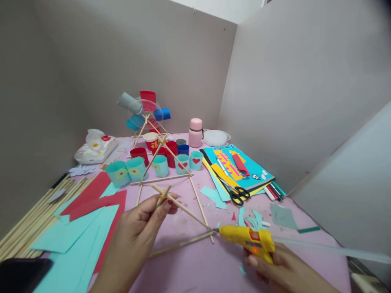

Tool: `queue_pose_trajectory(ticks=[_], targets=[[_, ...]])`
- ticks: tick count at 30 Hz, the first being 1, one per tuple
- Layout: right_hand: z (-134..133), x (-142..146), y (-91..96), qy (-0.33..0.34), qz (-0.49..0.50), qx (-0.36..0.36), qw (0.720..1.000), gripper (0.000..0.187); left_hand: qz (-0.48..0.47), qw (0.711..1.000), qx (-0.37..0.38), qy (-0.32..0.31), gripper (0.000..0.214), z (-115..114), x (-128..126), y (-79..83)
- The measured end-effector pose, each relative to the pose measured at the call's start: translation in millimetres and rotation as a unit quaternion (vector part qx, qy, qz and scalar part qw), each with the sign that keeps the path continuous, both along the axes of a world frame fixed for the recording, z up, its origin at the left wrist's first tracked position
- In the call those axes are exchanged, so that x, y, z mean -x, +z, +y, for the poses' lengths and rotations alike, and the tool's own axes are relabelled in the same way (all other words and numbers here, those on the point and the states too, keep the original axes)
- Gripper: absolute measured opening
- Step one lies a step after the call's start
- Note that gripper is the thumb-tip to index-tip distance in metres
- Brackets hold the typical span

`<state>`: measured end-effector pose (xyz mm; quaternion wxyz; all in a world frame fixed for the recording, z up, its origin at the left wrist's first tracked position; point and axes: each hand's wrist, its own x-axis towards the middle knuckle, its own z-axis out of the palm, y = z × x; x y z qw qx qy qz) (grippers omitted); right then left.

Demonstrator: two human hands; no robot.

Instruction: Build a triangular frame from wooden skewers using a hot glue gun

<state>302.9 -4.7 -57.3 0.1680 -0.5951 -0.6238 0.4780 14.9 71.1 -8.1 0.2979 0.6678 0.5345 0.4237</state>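
Note:
My left hand [142,230] pinches the crossed top of a frame of thin wooden sticks [189,211], where a band or tie seems to hold them. Closed around the grip of a yellow hot glue gun [247,238] is my right hand [275,264]. The gun's red light glows, and a long clear glue stick [330,248] sticks out of its back. Its nozzle is at the lower right corner of the frame, where the sticks meet; whether it touches cannot be made out. Behind, another stick triangle [171,148] rises to a crossed top.
Teal paper cups [160,166] and red ones stand behind the frame, before a pinwheel-like model [148,110]. Scissors [236,193] lie by a paper pad [259,171] at right. Paper sheets [67,232] and loose sticks [39,215] cover the left. A pink bottle [195,134] stands at the back.

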Motion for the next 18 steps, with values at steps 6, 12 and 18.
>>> queue_pose_trajectory(ticks=[6,12,18], targets=[[4.2,2.1,1.6,0.0,-0.003,0.015,1.0,0.044,-0.015,1.0,0.008,0.009,0.021,0.9,0.6,-1.3],[8.2,3.8,3.3,-0.007,0.002,0.029,1.0,0.045,-0.071,0.997,0.016,0.026,0.022,-0.7,-0.6,-0.9],[10.6,5.7,6.0,0.003,0.002,0.024,1.0,0.042,-0.047,0.998,0.01,0.026,0.019,-1.4,-0.1,-4.1]])
